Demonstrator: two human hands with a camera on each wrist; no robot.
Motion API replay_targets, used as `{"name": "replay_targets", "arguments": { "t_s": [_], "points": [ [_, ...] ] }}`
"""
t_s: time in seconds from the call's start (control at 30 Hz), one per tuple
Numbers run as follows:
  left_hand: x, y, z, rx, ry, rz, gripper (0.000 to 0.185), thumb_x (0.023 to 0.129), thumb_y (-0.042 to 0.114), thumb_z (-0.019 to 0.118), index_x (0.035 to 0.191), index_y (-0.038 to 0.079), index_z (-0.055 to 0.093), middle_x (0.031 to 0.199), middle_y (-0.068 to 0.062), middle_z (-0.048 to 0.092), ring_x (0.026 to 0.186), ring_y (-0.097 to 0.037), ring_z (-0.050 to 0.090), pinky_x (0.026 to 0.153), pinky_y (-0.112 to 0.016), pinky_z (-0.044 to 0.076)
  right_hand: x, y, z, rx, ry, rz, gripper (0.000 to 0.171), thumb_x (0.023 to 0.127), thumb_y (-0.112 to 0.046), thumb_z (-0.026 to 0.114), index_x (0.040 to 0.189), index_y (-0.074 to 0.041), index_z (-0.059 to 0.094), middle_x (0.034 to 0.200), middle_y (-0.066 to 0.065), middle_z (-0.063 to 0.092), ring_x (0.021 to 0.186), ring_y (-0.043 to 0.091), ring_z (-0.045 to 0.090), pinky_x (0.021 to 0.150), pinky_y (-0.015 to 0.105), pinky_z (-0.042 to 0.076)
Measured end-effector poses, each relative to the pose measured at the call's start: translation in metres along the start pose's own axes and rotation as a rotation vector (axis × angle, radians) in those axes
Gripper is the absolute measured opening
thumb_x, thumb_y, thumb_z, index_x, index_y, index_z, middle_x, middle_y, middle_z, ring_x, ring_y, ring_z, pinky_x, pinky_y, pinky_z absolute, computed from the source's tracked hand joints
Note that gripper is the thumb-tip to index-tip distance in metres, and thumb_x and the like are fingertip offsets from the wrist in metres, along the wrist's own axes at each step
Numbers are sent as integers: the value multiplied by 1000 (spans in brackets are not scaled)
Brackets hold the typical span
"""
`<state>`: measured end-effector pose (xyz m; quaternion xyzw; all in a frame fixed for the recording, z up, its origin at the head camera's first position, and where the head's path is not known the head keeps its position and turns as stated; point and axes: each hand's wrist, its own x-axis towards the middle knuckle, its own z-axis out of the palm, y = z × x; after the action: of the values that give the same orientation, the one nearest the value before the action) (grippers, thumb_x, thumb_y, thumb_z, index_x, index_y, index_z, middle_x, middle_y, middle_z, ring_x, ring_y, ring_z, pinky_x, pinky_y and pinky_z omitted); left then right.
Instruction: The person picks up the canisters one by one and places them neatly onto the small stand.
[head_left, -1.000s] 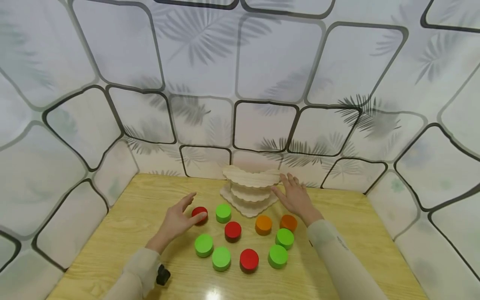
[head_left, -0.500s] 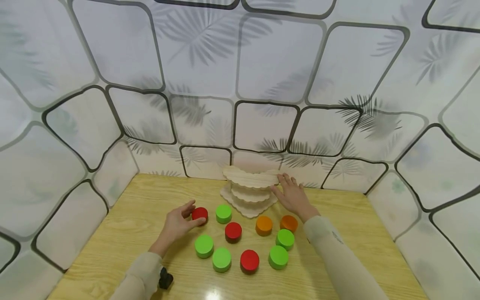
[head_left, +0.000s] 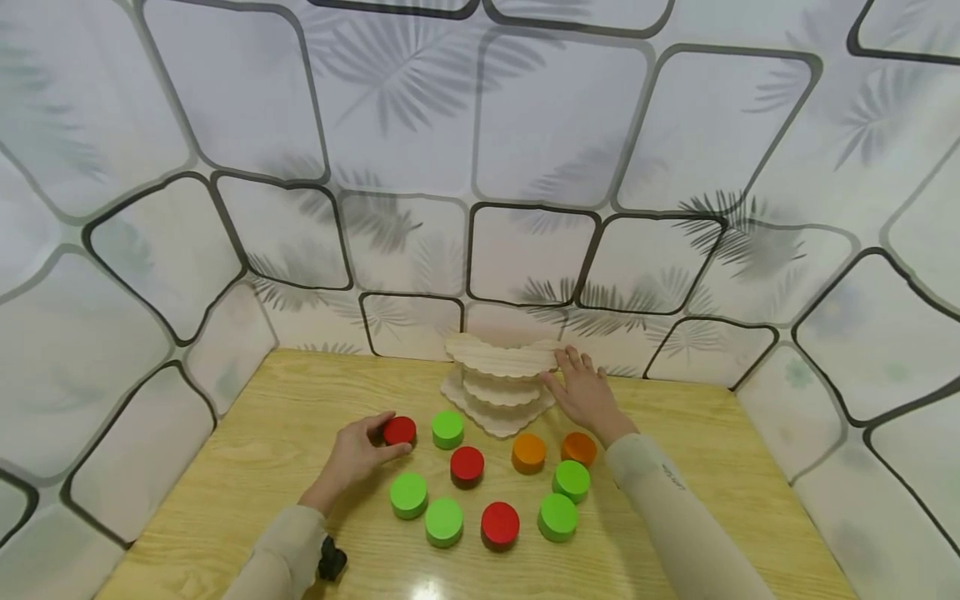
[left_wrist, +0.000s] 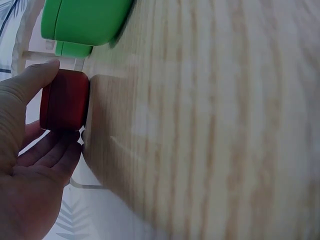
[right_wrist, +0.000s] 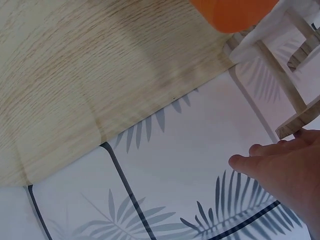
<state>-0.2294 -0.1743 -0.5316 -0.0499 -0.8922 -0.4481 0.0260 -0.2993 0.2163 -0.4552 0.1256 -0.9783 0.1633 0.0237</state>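
Left hand (head_left: 356, 451): we pinch one red disc (head_left: 400, 430) between thumb and fingers, on the table (head_left: 300, 400) at ten o'clock in the disc cluster (head_left: 467, 465) | Right hand (head_left: 589, 400): fingers extended, we touch the three o'clock end of the scalloped wooden stand (head_left: 504, 361)

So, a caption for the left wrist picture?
Fingers around a red disc, green discs nearby on a wooden table.

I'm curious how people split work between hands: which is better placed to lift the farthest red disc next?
Left, most likely: the left hand has thumb and fingers on opposite sides of that red disc, while the right hand is over at the wooden stand.
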Motion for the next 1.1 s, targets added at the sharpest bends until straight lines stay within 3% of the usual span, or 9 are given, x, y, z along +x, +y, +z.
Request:
{"name": "replay_targets", "arguments": {
  "t_s": [0.4,0.7,0.9,1.1],
  "points": [
    [0,0,1,14,22,-1,66,84,27,91,138,-3,67,133,-25,70,124,-42,66,106,-56,53,1,1,2,22,-6,10,73,114,-50,37,166,-1,26,173,26,20,156,54,23,122,78,18],
    [1,2,-1,-36,21,-22,60,85,26,91,133,-1,69,126,-19,75,117,-33,70,101,-48,56,2,0,2,30,-10,9,72,114,-49,36,166,0,26,172,27,20,156,55,25,121,79,18],
    [6,9,-6,-106,26,-50,59,88,25,88,136,-1,67,128,-21,74,118,-36,71,100,-48,59,2,-2,0,36,-16,9,73,114,-50,37,166,0,26,172,27,21,156,54,25,121,79,17],
    [14,19,-12,-120,43,-21,59,88,27,88,137,-1,67,128,-20,74,118,-36,72,99,-49,59,2,-3,0,40,-7,11,71,114,-47,38,165,2,27,172,29,22,155,55,26,120,80,17]
  ]
}}
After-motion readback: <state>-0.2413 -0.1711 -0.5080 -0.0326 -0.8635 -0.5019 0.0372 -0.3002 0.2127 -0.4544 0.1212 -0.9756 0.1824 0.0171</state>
